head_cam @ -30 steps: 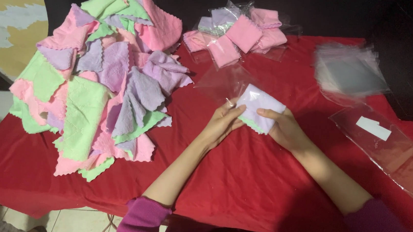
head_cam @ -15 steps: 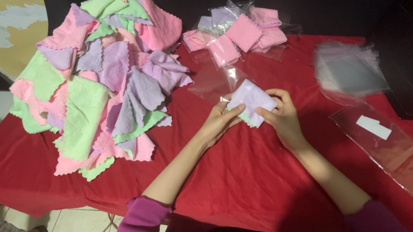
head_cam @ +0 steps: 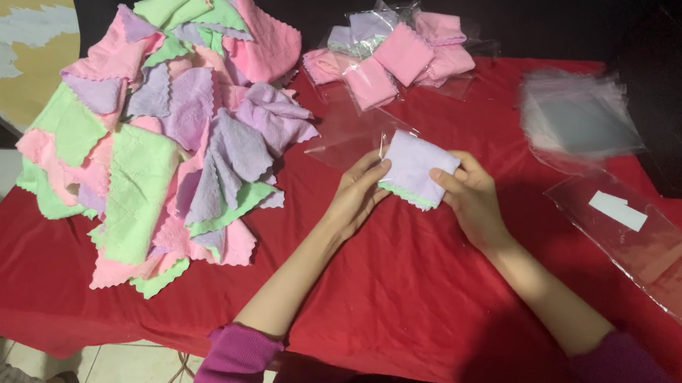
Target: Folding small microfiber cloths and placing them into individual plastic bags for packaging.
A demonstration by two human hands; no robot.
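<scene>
While your sleeves sit at the near edge, your left hand [head_cam: 355, 198] and right hand [head_cam: 470, 197] pinch a folded cloth [head_cam: 416, 167] between them, fingers closed on its left and right edges, at mid-table on the red tablecloth [head_cam: 381, 294]. A clear bag [head_cam: 348, 130] lies just beyond it. Far left, the cloth pile [head_cam: 166, 132]; far centre, packed cloths [head_cam: 395, 53]; right, a bag stack [head_cam: 579, 120].

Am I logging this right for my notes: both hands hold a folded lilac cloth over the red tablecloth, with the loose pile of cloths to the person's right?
Not quite. In the head view, the pile of cloths lies to the person's left. Both the left hand and right hand do hold the folded lilac cloth over the red tablecloth.
</scene>
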